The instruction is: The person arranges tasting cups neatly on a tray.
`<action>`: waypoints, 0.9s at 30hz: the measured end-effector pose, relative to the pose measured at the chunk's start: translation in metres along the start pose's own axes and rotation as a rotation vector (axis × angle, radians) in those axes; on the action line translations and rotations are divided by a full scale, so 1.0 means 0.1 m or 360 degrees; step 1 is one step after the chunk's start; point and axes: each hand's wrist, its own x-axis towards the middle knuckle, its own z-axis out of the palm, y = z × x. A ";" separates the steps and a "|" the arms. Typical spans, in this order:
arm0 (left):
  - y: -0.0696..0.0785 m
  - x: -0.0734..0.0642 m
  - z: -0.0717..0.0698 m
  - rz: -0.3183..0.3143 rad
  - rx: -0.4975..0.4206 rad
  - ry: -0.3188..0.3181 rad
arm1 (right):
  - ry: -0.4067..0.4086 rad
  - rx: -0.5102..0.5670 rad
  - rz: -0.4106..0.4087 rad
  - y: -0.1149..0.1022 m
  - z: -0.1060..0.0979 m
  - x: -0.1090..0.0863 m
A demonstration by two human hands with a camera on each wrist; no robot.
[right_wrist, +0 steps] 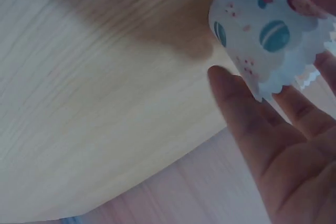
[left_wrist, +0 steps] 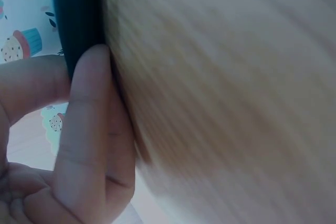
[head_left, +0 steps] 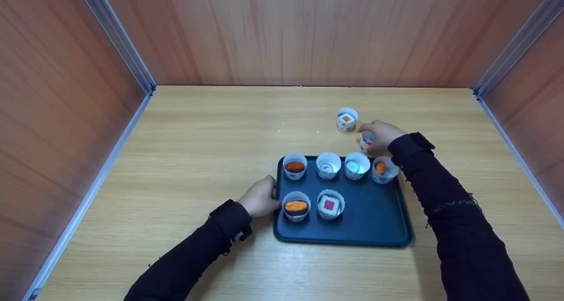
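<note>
My left hand (head_left: 260, 198) pinches the left edge of a dark green tray (head_left: 370, 217); the left wrist view shows thumb and fingers at its rim (left_wrist: 81, 19). Beyond the tray's back right corner, my right hand (head_left: 381, 136) grips a white paper baking cup (head_left: 365, 139) with something red inside. In the right wrist view, fingers (right_wrist: 236, 98) lie along the printed side of this cup (right_wrist: 252, 40). Along the tray's back stand several cups, one with an orange piece (head_left: 380, 168) at the right. Two more, holding an orange-topped piece (head_left: 296, 207) and a pink-and-white block (head_left: 329, 205), stand in front.
Another paper cup (head_left: 346, 119) with an orange-and-white block stands on the table behind the tray, left of my right hand. Small white crumbs lie nearby. Wood-grain panels (head_left: 308, 36) enclose the wooden table (head_left: 198, 138) at the back and both sides.
</note>
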 end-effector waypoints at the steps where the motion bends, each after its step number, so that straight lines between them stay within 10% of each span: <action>1: 0.00 0.00 0.00 -0.0007 -0.0002 -0.0002 | -0.0001 0.0003 0.0008 0.00 0.01 0.00; 27: -0.01 0.03 0.00 0.0008 0.0014 0.0011 | 0.0365 0.0182 -0.0147 0.02 -0.17 -0.26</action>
